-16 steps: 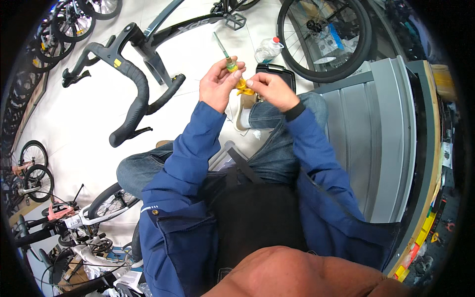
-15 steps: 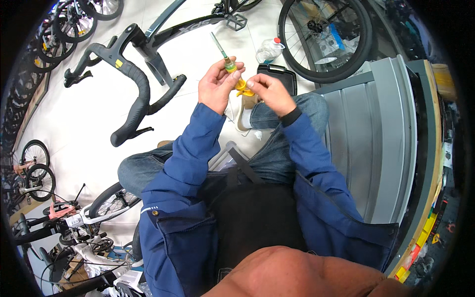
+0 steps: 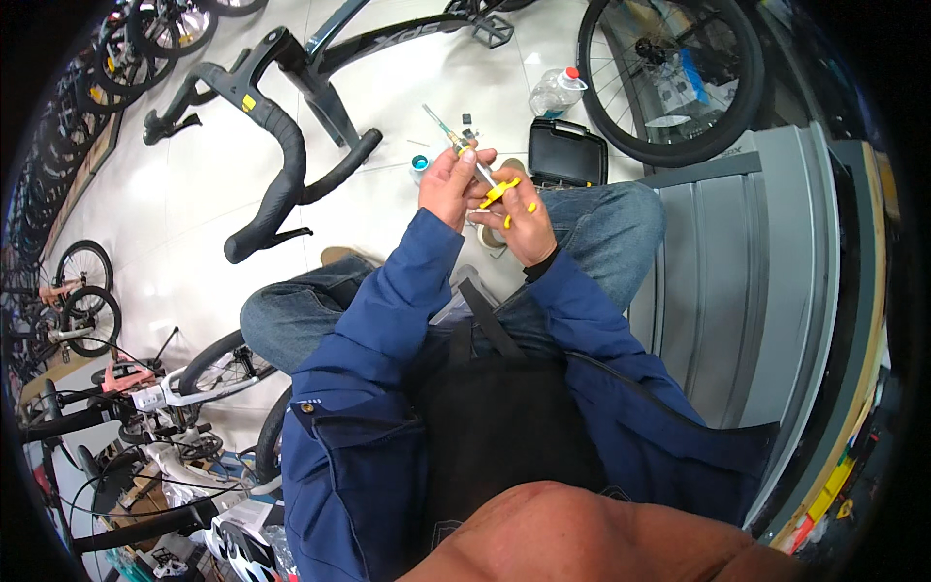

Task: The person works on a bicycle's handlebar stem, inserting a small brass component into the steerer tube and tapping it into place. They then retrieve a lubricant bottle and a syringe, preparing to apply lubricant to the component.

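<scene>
A syringe (image 3: pixel 487 175) with a pale barrel, yellow end fittings and a thin greenish tube (image 3: pixel 436 118) slants up and to the left between my hands. My left hand (image 3: pixel 446 197) is closed around its front end, thumb on top, close to where the tube joins. At the back end, the fingers of my right hand (image 3: pixel 529 231) are closed about the yellow winged flange (image 3: pixel 500 192). A yellow ring (image 3: pixel 529 208) shows beside those fingers. Part of the barrel is hidden by my left fingers.
A black bicycle frame with drop handlebars (image 3: pixel 281 145) lies ahead on the left. Beyond my hands are a small white bottle (image 3: pixel 419 167), a black case (image 3: pixel 567 153), a clear red-capped bottle (image 3: pixel 560 92) and a wheel (image 3: pixel 593 107). A grey cabinet (image 3: pixel 718 281) stands right.
My right hand has turned and shifted back, from a pinch at the yellow end to a fuller hold on it. The syringe leans more to the left. The whole view has shifted slightly.
</scene>
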The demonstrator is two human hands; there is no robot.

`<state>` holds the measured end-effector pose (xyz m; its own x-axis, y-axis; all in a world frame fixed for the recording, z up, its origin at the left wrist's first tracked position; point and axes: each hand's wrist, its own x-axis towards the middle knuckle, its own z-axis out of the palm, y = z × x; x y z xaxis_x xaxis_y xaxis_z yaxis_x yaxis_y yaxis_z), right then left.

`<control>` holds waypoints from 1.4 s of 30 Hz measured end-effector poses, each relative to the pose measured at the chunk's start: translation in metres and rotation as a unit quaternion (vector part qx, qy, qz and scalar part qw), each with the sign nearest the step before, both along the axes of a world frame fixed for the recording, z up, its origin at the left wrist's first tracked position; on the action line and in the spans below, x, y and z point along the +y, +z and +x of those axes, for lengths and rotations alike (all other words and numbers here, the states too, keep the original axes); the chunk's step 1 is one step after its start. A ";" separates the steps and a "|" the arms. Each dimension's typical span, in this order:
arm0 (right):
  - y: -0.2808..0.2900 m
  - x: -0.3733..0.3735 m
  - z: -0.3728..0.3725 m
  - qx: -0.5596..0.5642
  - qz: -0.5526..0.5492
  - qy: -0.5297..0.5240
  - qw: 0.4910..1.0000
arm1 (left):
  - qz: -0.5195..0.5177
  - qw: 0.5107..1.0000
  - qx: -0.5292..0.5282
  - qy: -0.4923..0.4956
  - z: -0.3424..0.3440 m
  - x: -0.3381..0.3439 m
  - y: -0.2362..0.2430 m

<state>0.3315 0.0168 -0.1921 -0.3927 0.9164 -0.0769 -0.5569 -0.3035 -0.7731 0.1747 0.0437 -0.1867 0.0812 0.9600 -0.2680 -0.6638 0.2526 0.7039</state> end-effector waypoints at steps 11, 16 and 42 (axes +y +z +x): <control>-0.036 0.053 -0.023 -0.195 -0.201 0.001 0.960 | -0.121 0.975 -0.171 0.075 0.004 0.003 -0.114; -0.051 0.066 -0.040 -0.245 -0.215 -0.007 0.946 | -0.135 0.961 -0.224 0.092 0.002 0.008 -0.138; -0.083 0.079 -0.058 -0.270 -0.219 -0.071 0.935 | -0.184 0.944 -0.240 0.131 -0.001 0.020 -0.143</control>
<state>0.2730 0.0957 -0.2748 -0.0640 0.7902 -0.6095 -0.1797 -0.6098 -0.7719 0.1732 0.0633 -0.3297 0.0513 0.8131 -0.5798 -0.9579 0.2042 0.2017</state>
